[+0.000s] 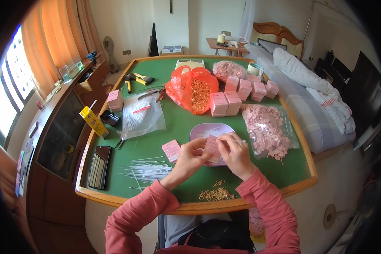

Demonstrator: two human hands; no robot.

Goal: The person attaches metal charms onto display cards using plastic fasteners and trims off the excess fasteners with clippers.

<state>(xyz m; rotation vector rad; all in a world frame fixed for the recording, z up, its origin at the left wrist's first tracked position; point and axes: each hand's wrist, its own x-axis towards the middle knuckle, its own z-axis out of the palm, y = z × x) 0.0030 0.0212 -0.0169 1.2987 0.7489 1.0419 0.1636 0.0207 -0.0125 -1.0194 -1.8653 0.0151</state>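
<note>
Between my hands, over a lilac bowl (194, 132), I hold a small pink printed card (211, 146) upright. My left hand (187, 161) grips its left side between thumb and fingers. The fingers of my right hand (237, 155) are pinched together at the card's right edge; anything small inside that pinch is hidden. White strips lie in the bowl. Left of my left hand rest a stack of pink cards (171, 150) and a loose pile of white cable ties (150, 170). Gold-coloured metal clasps (218, 194) are heaped near the table's front edge, below my hands.
The green table (186, 186) has a raised wooden rim. Around it stand a phone (99, 167), a yellow drink carton (93, 121), a bag of ties (142, 116), pliers (158, 94), a red bag (186, 91) of gold parts, stacked pink cards (226, 103) and a bag of pink pieces (269, 131).
</note>
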